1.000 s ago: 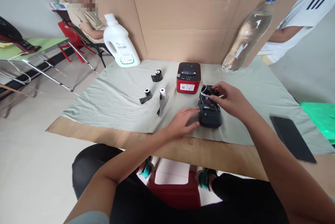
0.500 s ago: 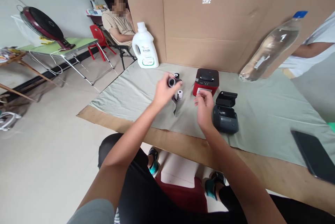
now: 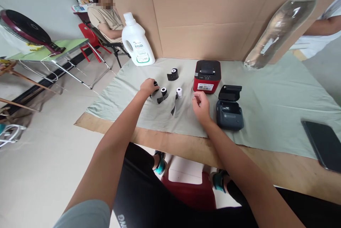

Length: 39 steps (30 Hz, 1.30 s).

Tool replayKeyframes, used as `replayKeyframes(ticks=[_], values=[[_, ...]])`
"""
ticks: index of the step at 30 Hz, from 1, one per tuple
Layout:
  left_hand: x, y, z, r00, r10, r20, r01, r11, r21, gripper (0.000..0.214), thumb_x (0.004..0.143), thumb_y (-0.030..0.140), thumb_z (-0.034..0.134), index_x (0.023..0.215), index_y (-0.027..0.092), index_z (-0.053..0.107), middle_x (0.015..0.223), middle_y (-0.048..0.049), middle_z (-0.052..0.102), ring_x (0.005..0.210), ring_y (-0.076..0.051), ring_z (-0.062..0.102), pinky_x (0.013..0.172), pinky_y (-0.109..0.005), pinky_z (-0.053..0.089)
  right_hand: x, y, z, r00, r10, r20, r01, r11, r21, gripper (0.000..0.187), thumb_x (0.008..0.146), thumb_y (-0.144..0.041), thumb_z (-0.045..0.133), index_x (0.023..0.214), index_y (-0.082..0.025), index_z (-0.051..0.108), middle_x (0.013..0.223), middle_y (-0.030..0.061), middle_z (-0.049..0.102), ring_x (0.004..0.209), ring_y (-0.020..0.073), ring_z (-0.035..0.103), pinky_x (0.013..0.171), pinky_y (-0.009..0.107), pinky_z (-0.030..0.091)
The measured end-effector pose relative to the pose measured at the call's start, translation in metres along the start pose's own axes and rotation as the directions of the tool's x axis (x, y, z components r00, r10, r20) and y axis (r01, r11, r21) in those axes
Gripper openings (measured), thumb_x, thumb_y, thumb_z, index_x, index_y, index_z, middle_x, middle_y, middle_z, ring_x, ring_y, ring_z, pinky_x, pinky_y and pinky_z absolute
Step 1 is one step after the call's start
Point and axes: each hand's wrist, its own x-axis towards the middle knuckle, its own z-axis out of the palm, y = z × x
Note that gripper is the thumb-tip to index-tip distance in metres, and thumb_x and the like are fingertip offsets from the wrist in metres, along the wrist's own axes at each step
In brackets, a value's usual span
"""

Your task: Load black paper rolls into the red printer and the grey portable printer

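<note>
My left hand [image 3: 148,88] is closed on a small black-wrapped paper roll [image 3: 155,85], low over the grey-green cloth [image 3: 266,103]. Right beside it lies another roll [image 3: 163,92]. A white roll [image 3: 179,92] with a dark strip hanging off it stands a little further right, and a third roll [image 3: 173,74] lies behind them. My right hand [image 3: 201,105] hovers over the cloth with loosely curled fingers and nothing in them, just left of the dark grey label printer [image 3: 229,116]. The printer's lid [image 3: 229,92] stands open. A red printer [image 3: 207,77] sits behind my right hand.
A white detergent jug [image 3: 137,43] and a clear plastic bottle [image 3: 279,25] lean by the cardboard wall [image 3: 202,18]. A black phone [image 3: 323,144] lies at the right. One person sits at back left; another person's arm [image 3: 323,27] shows at back right.
My right hand left the grey printer, whose lid now stands open. My left hand lifted a roll, then lowered it to the cloth left of the other rolls.
</note>
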Motion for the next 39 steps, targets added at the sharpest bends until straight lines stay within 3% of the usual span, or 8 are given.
replayKeyframes(ticks=[6, 14, 20, 24, 27, 29, 34, 39], values=[[-0.039, -0.002, -0.011, 0.930, 0.276, -0.241, -0.256, 0.960, 0.114, 0.053, 0.101, 0.040, 0.048, 0.152, 0.026, 0.056, 0.167, -0.0104, 0.045, 0.149, -0.040, 0.034, 0.116, -0.060, 0.033, 0.001, 0.004, 0.000, 0.999, 0.042, -0.014, -0.042, 0.999, -0.013, 0.015, 0.093, -0.032, 0.050, 0.104, -0.024, 0.058, 0.093, 0.0026, 0.061, 0.075, 0.0172, 0.055, 0.072, 0.032, 0.047], [-0.054, 0.008, -0.016, 0.865, 0.499, 0.054, -0.500, 0.866, 0.021, 0.046, 0.084, 0.020, 0.062, 0.127, 0.027, 0.075, 0.131, -0.0064, 0.076, 0.119, -0.031, 0.066, 0.102, -0.040, 0.046, 0.002, 0.010, 0.002, 0.998, 0.064, -0.018, -0.064, 0.998, 0.006, 0.018, 0.094, -0.035, 0.049, 0.105, -0.024, 0.057, 0.095, 0.0032, 0.061, 0.079, 0.0180, 0.056, 0.076, 0.033, 0.049], [-0.051, 0.012, -0.010, 0.923, 0.368, -0.113, -0.385, 0.878, -0.282, 0.023, 0.077, 0.019, 0.072, 0.100, 0.023, 0.074, 0.095, -0.0045, 0.076, 0.090, -0.024, 0.071, 0.084, -0.032, 0.051, 0.003, 0.011, 0.003, 0.997, 0.066, -0.030, -0.064, 0.997, 0.053, 0.018, 0.091, -0.034, 0.052, 0.104, -0.023, 0.058, 0.093, 0.0027, 0.061, 0.076, 0.0175, 0.055, 0.074, 0.033, 0.048], [-0.070, 0.036, -0.011, 0.971, 0.002, -0.238, -0.219, 0.399, -0.891, 0.029, 0.072, 0.025, 0.081, 0.086, 0.022, 0.056, 0.080, 0.0025, 0.064, 0.068, -0.013, 0.064, 0.068, -0.026, 0.052, 0.003, 0.007, 0.002, 0.998, 0.064, -0.015, -0.063, 0.995, 0.075, 0.018, 0.089, -0.035, 0.055, 0.102, -0.023, 0.058, 0.090, 0.0016, 0.060, 0.072, 0.0164, 0.052, 0.070, 0.032, 0.046], [-0.111, 0.064, 0.001, 0.983, -0.123, -0.134, -0.144, -0.073, -0.987, 0.039, 0.075, 0.036, 0.083, 0.081, 0.023, 0.047, 0.071, 0.0065, 0.055, 0.066, -0.009, 0.062, 0.067, -0.023, 0.054, 0.000, -0.004, -0.001, 0.998, 0.034, 0.043, -0.037, 0.998, 0.056, 0.020, 0.089, -0.038, 0.057, 0.102, -0.023, 0.061, 0.089, 0.0019, 0.059, 0.072, 0.0168, 0.052, 0.069, 0.033, 0.046], [-0.143, 0.084, 0.016, 0.983, -0.161, -0.090, -0.118, -0.177, -0.977, 0.044, 0.076, 0.040, 0.084, 0.076, 0.022, 0.044, 0.071, 0.0054, 0.055, 0.066, -0.007, 0.059, 0.058, -0.018, 0.045, -0.005, -0.017, -0.003, 0.996, -0.022, 0.089, 0.018, 0.999, 0.048, 0.023, 0.091, -0.040, 0.057, 0.104, -0.024, 0.065, 0.088, 0.0026, 0.059, 0.073, 0.0182, 0.053, 0.070, 0.034, 0.048], [-0.192, 0.119, 0.052, 0.985, -0.170, -0.008, -0.037, -0.171, -0.985, 0.040, 0.075, 0.039, 0.088, 0.076, 0.020, 0.053, 0.069, 0.0055, 0.055, 0.060, -0.007, 0.051, 0.054, -0.020, 0.039, -0.025, -0.052, -0.012, 0.985, -0.046, 0.163, 0.021, 0.988, 0.152, 0.031, 0.097, -0.048, 0.054, 0.111, -0.025, 0.069, 0.092, 0.0049, 0.065, 0.074, 0.0205, 0.056, 0.075, 0.039, 0.052], [-0.211, 0.125, 0.065, 0.982, 0.014, -0.186, -0.187, 0.078, -0.979, 0.035, 0.075, 0.044, 0.089, 0.082, 0.021, 0.063, 0.075, 0.0024, 0.064, 0.072, -0.013, 0.060, 0.069, -0.026, 0.049, -0.042, -0.073, -0.044, 0.961, 0.217, 0.174, -0.238, 0.965, 0.110, 0.034, 0.092, -0.056, 0.063, 0.104, -0.025, 0.070, 0.071, 0.0001, 0.059, 0.066, 0.0204, 0.055, 0.067, 0.038, 0.051]])
